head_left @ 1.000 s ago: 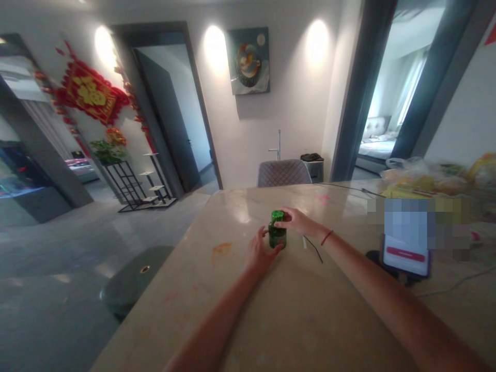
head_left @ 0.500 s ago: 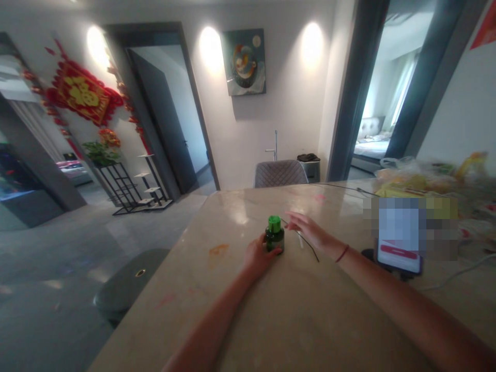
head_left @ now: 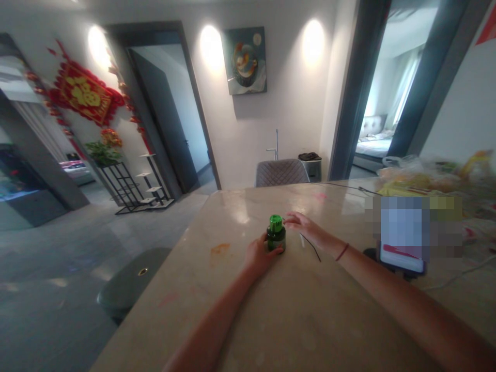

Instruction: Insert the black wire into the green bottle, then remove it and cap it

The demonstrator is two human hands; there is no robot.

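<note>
Left hand (head_left: pixel 259 254) wraps the green bottle (head_left: pixel 276 238) base on the table (head_left: pixel 302 310); right hand (head_left: pixel 306 226) fingers loosely spread, apparently touching the cap.

The table (head_left: pixel 310 310) has a polished stone-like top, beige and smooth, and it reflects the wall lamps. The small bottle (head_left: pixel 276 238) looks like dark green glossy glass or plastic — which one I cannot tell — with a bright green plastic cap (head_left: pixel 275 222). The chair (head_left: pixel 282 172) back shows quilted grey cloth, matt.
</note>
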